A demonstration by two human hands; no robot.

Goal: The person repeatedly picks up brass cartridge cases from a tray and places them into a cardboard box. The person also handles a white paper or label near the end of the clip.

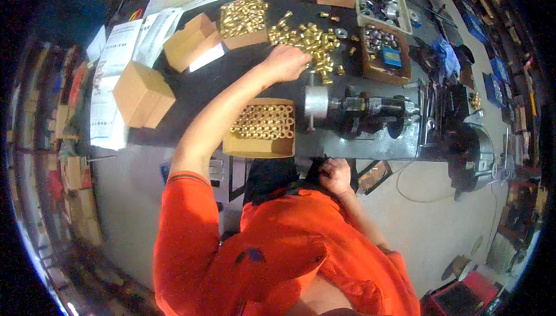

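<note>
Left grip at loose brass fittings — cannot tell if closed; near carton holds brass rows, far carton a heap.

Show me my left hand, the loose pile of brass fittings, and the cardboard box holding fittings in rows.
Left hand [288,63]: head view, back of hand.
Loose brass fittings [317,40]: head view, middle of pile.
Cardboard box [259,148]: head view, near wall.

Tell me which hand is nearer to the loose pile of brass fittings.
Left. The left hand is right at the near edge of the loose pile of brass fittings; the right hand is farther off, down by the lap, on the wearer's side of the table.
</note>
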